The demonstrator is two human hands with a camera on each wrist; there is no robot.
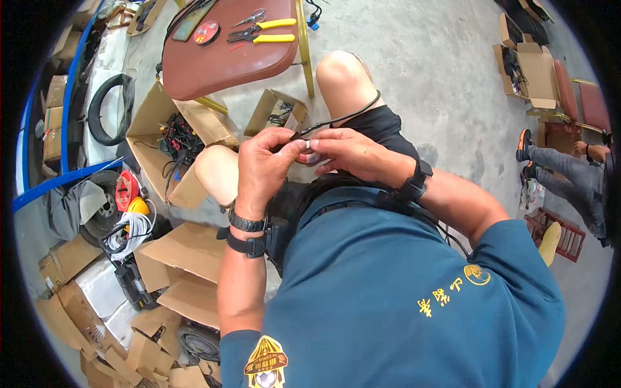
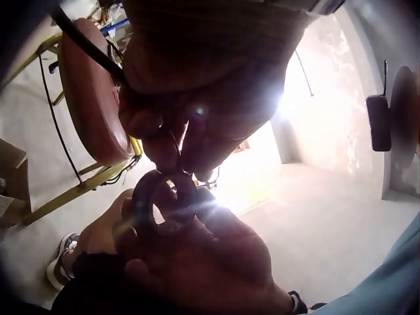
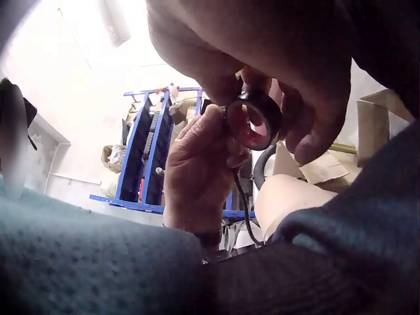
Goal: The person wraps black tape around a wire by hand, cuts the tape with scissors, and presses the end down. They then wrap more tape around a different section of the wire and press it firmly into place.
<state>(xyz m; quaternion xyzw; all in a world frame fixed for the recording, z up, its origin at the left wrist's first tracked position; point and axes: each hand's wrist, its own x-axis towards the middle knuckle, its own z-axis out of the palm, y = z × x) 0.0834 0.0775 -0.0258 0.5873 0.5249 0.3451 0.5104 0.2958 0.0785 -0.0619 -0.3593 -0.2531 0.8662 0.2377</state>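
My left hand (image 1: 262, 161) pinches a thin black cable (image 1: 339, 119) near its end, thumb against forefinger. Close against it, my right hand (image 1: 359, 154) holds a roll of tape (image 3: 252, 121), dark outside with a reddish core. The fingertips of both hands meet at the cable's end, where a small pale bit shows between them. In the left wrist view the roll appears as a dark ring (image 2: 164, 203) in the right hand, just below the left fingers. From the left hand the cable arcs out over the knee. The exact spot being handled is mostly covered by fingers.
A brown padded chair (image 1: 226, 64) ahead bears yellow-handled pliers (image 1: 275, 39), scissors (image 1: 253, 18) and a red disc-shaped roll (image 1: 206, 32). Open cardboard boxes (image 1: 145, 123) with wires stand at the left. A small box (image 1: 259, 113) lies beyond the hands. Another person (image 1: 569, 174) is at the right.
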